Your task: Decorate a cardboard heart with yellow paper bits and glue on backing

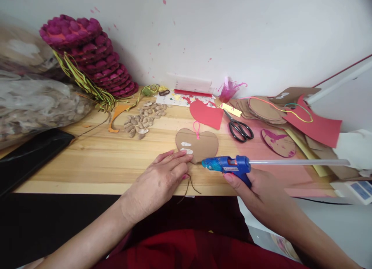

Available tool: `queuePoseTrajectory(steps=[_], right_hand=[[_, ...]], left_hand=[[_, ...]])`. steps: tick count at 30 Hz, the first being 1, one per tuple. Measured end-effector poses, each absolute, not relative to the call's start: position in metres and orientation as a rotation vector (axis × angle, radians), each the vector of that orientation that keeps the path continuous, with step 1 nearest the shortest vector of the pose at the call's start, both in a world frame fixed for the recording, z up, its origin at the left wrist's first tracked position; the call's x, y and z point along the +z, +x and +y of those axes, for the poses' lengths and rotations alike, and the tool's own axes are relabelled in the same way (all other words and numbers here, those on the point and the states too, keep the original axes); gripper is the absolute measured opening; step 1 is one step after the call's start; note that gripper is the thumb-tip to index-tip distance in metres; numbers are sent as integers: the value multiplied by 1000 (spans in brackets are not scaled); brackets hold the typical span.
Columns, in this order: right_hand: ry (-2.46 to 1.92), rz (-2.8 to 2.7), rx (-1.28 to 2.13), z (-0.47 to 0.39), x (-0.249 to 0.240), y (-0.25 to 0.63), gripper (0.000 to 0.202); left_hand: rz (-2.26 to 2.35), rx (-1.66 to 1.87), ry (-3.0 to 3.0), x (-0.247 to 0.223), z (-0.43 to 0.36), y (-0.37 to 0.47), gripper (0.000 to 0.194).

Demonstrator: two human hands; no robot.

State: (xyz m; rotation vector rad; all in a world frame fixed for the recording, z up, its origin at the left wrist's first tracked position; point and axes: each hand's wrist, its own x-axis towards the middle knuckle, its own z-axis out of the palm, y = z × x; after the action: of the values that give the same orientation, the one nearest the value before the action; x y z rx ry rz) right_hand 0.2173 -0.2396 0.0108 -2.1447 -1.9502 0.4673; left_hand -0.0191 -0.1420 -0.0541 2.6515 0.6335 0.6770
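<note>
A brown cardboard heart (pixel 203 143) lies on the wooden table with a pink cord loop (pixel 197 129) at its top and two white patches on its left half. My left hand (pixel 162 174) rests its fingers over the heart's lower left edge. Beside its thumb a thin dark cord (pixel 188 184) comes out, its two ends hanging toward the table edge; the hand seems closed on it, though the grip is partly hidden. My right hand (pixel 255 187) is wrapped round a blue hot glue gun (pixel 228 164) with a long clear glue stick; its nozzle points at the heart's bottom tip.
Black-handled scissors (pixel 240 129) and a red paper heart (pixel 205 114) lie behind. Brown shells (pixel 142 120) are heaped to the left. A magenta stack (pixel 90 56) leans by plastic bags (pixel 37 102). Cardboard ovals (pixel 263 108) and red paper (pixel 319 122) lie right.
</note>
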Motion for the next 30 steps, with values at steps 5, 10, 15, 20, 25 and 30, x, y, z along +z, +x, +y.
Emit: queuePoseTrajectory(steps=[5,10,15,20,25,30], right_hand=[[-2137,-1945,499,-240,11,216,42],[-2132,-1908,497,-240,12,216,43],[-2127,-1916,499,-241,11,217,44],[-2143,-1909,494,-240,12,217,42],[-2178,-1928,450,-240,12,218,44],[-2179,-1957,413,-238,11,218,46]], left_hand=[[637,708,2665,-55,-143,-19,24],[649,668,2683,-54,-142,-19,25],[653,677,2696,-56,-141,-18,27],[657,667,2692,-55,-142,-19,25],[652,674,2686,-55,-142,-19,26],[649,689,2690,-57,-142,-19,28]])
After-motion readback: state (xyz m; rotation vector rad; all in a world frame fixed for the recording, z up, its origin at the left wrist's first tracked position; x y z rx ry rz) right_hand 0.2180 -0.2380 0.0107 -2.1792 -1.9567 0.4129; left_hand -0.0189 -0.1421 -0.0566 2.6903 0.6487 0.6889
